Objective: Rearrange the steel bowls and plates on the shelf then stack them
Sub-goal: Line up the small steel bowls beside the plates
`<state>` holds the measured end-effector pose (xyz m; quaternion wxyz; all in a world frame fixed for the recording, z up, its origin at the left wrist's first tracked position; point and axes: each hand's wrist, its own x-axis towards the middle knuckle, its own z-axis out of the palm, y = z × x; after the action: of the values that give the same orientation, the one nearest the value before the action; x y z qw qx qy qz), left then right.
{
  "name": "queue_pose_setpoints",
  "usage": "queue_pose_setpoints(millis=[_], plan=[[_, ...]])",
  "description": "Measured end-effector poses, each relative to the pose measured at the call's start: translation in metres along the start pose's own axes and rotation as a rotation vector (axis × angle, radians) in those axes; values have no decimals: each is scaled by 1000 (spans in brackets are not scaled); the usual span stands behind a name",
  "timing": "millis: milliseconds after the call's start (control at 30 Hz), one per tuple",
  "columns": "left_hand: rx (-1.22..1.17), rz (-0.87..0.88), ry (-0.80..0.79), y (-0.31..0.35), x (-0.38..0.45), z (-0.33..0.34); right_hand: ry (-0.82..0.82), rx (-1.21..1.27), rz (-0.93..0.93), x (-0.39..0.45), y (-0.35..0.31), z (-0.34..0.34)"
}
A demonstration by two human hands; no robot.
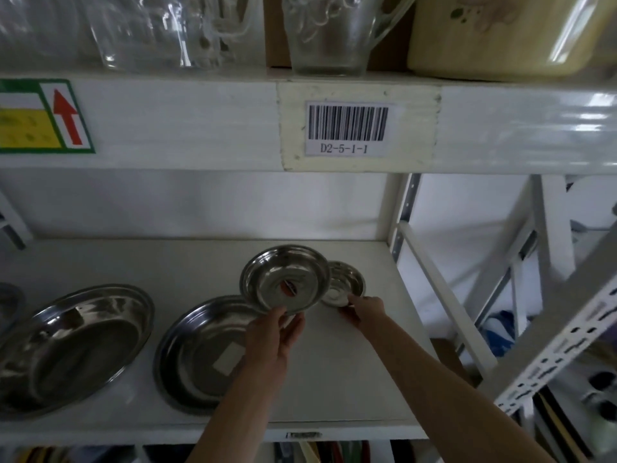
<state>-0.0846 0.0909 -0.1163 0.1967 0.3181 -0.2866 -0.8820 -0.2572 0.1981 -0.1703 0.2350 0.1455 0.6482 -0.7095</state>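
Note:
My left hand (272, 332) grips the near rim of a medium steel bowl (283, 277) and holds it tilted above the white shelf (350, 372). The bowl carries a red sticker inside. My right hand (362, 310) pinches the near rim of a small steel bowl (345, 284) that sits just right of the medium one, partly behind it. A large steel plate (200, 352) with a white label lies flat below the lifted bowl. Another large oval steel plate (70, 342) lies at the left.
A further steel dish edge (8, 305) shows at the far left. The upper shelf beam (200, 125) with a barcode label hangs overhead, with glass jugs (327, 35) on it. A slotted metal upright (405, 222) bounds the shelf on the right.

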Motion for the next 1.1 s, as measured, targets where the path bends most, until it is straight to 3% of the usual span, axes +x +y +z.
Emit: queue_pose_setpoints(millis=[200, 467, 800, 1100], plan=[[85, -84, -54, -33, -10, 17, 107, 70, 26, -8, 16, -56], [70, -173, -21, -72, -16, 14, 251, -120, 41, -30, 48, -116], [94, -236, 31, -95, -24, -6, 345, -120, 6, -61, 71, -138], [223, -171, 98, -96, -27, -18, 384, -141, -19, -75, 76, -138]])
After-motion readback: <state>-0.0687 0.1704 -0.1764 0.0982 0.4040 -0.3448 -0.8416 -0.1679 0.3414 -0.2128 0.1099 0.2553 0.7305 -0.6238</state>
